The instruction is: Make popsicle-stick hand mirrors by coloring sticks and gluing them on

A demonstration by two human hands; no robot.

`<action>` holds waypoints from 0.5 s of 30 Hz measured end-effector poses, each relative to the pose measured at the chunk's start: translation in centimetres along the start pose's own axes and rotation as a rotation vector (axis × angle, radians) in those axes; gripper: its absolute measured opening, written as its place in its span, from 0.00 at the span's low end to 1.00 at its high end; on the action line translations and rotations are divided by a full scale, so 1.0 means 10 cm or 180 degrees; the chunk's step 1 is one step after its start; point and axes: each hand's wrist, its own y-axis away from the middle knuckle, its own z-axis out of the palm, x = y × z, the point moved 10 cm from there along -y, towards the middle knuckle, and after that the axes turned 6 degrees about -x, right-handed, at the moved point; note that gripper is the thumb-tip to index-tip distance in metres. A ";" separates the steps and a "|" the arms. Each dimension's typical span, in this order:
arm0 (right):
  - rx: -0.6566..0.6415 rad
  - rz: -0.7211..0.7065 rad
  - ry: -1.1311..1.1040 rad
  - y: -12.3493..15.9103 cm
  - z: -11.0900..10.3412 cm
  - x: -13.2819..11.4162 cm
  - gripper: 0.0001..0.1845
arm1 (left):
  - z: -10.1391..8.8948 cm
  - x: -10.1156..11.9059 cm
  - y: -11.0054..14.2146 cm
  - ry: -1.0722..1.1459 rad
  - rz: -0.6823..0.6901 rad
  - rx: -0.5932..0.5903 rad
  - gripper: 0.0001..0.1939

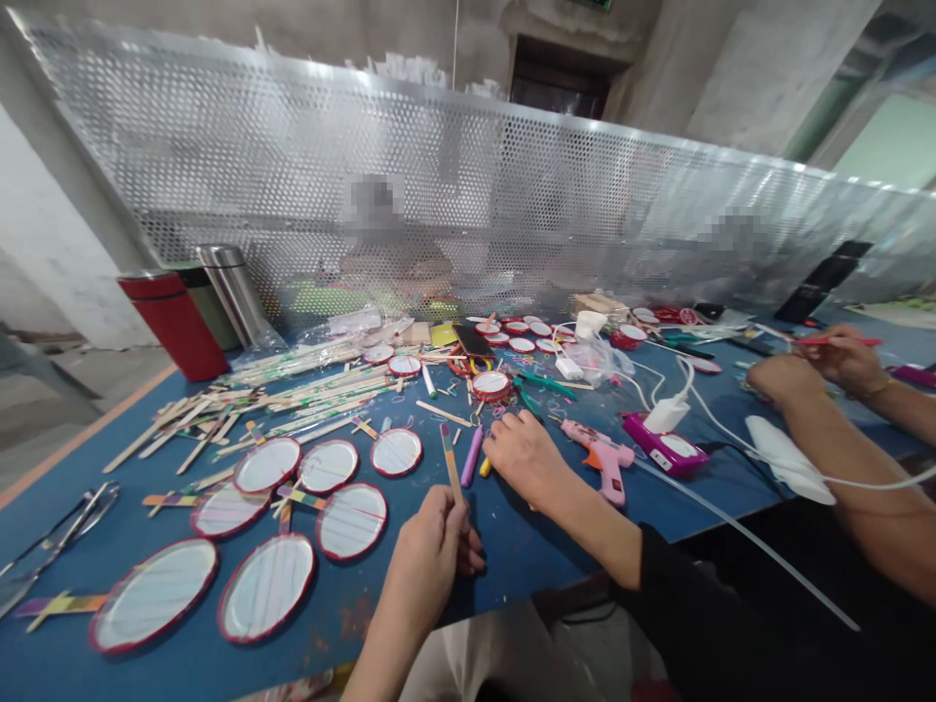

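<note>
My left hand [431, 546] is closed around the lower end of a wooden craft stick [451, 463], which points up with a coloured band near its top. To the right, my right hand [526, 458] rests low over the blue table, fingers bent and slightly apart. A yellow marker [486, 467] lies by its thumb, partly covered by the hand; whether they touch is unclear. Beside it is a purple marker [472, 455]. Left of my hands lie several round, red-rimmed white discs [352, 522], some with coloured crossed sticks attached as handles.
A pink glue gun [604, 458] and purple power strip [662, 446] with white cables lie to the right. Loose sticks [307, 405] are heaped behind the discs. Bottles [175, 327] stand back left, before a perforated metal screen [292, 166]. A co-worker's hands [797, 375] are at far right.
</note>
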 end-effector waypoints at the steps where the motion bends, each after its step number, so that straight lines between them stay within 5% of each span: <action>1: 0.0015 -0.0057 0.0005 -0.03 0.01 -0.03 0.08 | 0.00 0.00 0.00 0.0019 0.0007 0.0002 0.12; 9: 0.0260 -0.0340 -0.0131 -0.09 -0.05 -0.15 0.10 | -0.01 0.02 0.00 0.0031 0.0104 0.0016 0.12; 15: 0.0945 0.0112 -0.0548 0.12 -0.41 0.14 0.10 | 0.01 0.02 0.00 -0.0006 0.0037 -0.0039 0.12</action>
